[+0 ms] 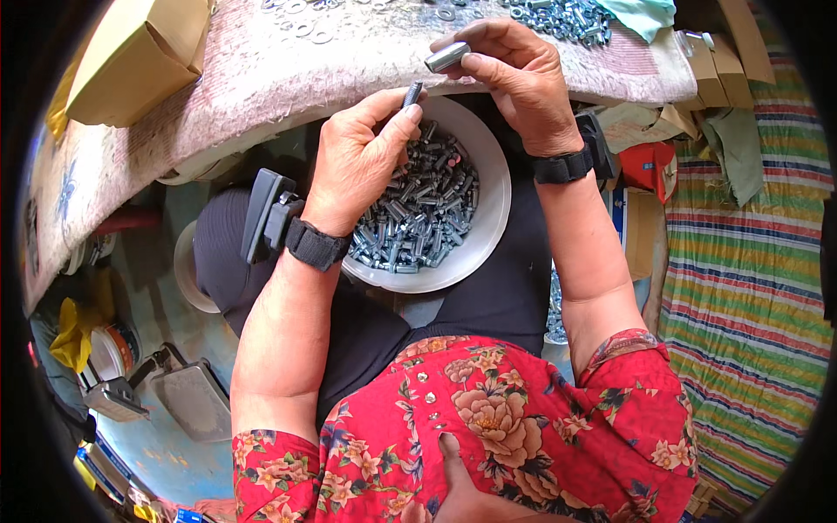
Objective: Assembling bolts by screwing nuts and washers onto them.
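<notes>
My left hand [359, 155] pinches a short dark threaded bolt [412, 93] between thumb and fingers, its end pointing up. To the right and a little higher, my right hand [527, 78] grips a shiny metal sleeve [447, 57] between thumb and fingers, tilted sideways. Bolt and sleeve are apart. Below the hands, a white bowl [493, 205] rests at my lap, with many metal bolts and sleeves [427, 213] inside. My left hand and wrist cover part of its left side.
A cloth-covered table [244, 87] curves across the front, bearing washers [321, 37], a pile of nuts [575, 19] and a cardboard box [139, 61]. A dustpan [190, 401] lies on the floor at left. Striped sheeting [750, 288] spreads at right, beside boxes [643, 231].
</notes>
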`<state>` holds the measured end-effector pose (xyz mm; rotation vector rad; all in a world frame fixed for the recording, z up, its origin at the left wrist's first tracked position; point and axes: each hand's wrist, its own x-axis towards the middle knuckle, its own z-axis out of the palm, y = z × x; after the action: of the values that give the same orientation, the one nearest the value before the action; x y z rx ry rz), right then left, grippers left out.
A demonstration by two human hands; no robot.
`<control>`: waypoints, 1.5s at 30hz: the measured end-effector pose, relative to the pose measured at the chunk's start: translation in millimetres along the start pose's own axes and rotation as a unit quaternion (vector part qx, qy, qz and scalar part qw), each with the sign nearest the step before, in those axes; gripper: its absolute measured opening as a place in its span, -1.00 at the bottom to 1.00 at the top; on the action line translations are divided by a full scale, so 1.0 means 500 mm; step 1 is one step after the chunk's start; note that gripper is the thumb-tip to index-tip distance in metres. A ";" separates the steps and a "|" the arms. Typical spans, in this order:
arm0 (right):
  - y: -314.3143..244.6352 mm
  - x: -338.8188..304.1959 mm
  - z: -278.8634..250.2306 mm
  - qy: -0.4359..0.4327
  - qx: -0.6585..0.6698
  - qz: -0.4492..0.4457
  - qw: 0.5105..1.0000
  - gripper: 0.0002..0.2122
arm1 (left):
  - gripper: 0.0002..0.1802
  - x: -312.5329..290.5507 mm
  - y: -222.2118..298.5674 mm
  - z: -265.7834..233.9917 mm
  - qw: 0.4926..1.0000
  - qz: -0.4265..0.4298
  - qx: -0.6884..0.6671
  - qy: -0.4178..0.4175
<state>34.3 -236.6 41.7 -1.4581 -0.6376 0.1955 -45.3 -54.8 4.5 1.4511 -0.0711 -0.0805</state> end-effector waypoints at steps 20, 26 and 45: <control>-0.057 -0.023 0.066 -0.046 -0.246 0.046 0.967 -0.75 | -0.71 -0.012 0.008 -0.018 0.950 0.173 0.260 0.016; -0.036 -0.020 0.084 -0.028 -0.360 0.006 0.932 -0.68 | -0.59 -0.021 0.014 -0.007 0.974 0.141 0.175 0.023; 0.091 0.126 -0.103 0.121 -0.680 -0.062 0.721 -0.80 | -0.72 -0.003 0.016 -0.026 0.992 -0.038 -0.117 0.011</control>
<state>123.7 -243.9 16.6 -2.7724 -0.6566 -0.7513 -45.5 -40.8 11.0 1.2190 0.0131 -0.1310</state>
